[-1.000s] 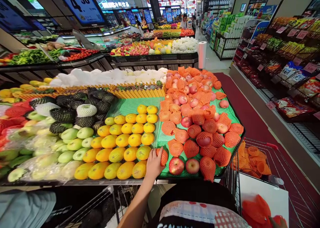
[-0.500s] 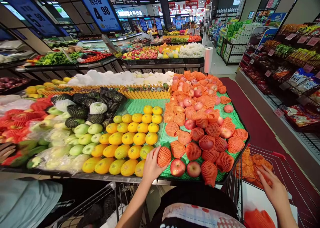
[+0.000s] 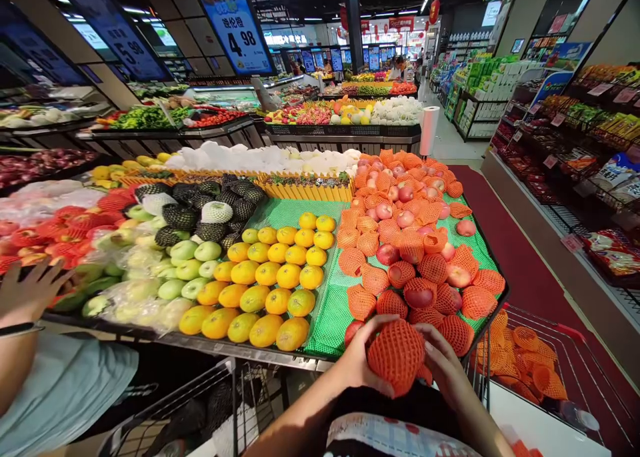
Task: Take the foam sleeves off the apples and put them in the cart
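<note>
Both my hands cup one netted apple (image 3: 397, 354), wrapped in an orange foam net, at the front edge of the fruit stand. My left hand (image 3: 359, 360) grips its left side and my right hand (image 3: 445, 367) grips its right side, fingers curled round it. Just behind lie several more netted apples (image 3: 434, 269) and bare red apples (image 3: 388, 253) on a green mat (image 3: 327, 317). To the left are rows of yellow-orange mangoes (image 3: 265, 290).
A shopping cart (image 3: 550, 350) on my right holds loose orange foam nets (image 3: 520, 363). Another person's hand (image 3: 30, 290) and grey sleeve reach over the green fruit at far left. A second cart (image 3: 200, 410) stands below the stand. A red-carpeted aisle runs on the right.
My left hand has drawn the netted apple back from beside the mangoes to the stand's front edge. My right hand came over from the cart and closed on it too.
</note>
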Demonstrator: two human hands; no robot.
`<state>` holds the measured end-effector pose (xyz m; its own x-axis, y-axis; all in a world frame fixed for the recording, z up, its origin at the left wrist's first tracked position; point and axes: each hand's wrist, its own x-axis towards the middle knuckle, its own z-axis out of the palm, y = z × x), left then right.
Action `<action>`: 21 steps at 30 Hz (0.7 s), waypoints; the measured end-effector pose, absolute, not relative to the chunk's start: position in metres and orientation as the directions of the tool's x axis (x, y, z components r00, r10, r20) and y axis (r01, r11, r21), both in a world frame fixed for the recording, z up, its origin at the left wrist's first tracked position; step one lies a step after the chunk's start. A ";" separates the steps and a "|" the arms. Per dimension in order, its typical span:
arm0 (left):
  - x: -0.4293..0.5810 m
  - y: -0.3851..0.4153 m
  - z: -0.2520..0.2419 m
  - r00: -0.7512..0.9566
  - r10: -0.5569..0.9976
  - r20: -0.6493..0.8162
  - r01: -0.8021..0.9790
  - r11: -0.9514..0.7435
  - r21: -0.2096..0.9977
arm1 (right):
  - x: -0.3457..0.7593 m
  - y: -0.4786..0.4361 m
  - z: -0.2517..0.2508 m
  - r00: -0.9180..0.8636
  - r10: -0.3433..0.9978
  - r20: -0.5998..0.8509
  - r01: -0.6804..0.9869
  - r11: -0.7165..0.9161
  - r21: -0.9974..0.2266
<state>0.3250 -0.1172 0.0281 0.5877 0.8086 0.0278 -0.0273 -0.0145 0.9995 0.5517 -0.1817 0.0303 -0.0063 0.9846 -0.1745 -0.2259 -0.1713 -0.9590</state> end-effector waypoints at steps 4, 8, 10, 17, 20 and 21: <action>0.320 -0.112 0.019 0.721 0.690 0.061 -0.071 -0.014 0.997 | 0.556 -0.195 0.013 -0.058 0.943 -0.326 -0.421 -0.320 -0.849; 0.316 -0.106 0.013 0.785 0.603 0.141 -0.130 -0.063 0.990 | 0.562 -0.204 0.005 -0.177 0.924 -0.338 -0.518 -0.380 -0.767; 0.316 -0.103 0.015 0.777 0.617 0.128 -0.111 -0.067 0.992 | 0.564 -0.206 0.001 -0.226 0.910 -0.347 -0.536 -0.414 -0.736; 0.322 -0.098 0.031 0.799 0.583 0.149 -0.132 -0.071 0.989 | 0.553 -0.208 -0.023 -0.182 0.889 -0.421 -0.650 -0.430 -0.627; 0.327 -0.105 0.034 0.723 0.678 0.134 -0.151 -0.034 0.988 | 0.555 -0.211 -0.025 -0.215 0.894 -0.392 -0.660 -0.429 -0.617; 0.330 -0.108 0.034 0.695 0.707 0.131 -0.149 -0.037 0.988 | 0.556 -0.212 -0.025 -0.211 0.898 -0.385 -0.666 -0.420 -0.616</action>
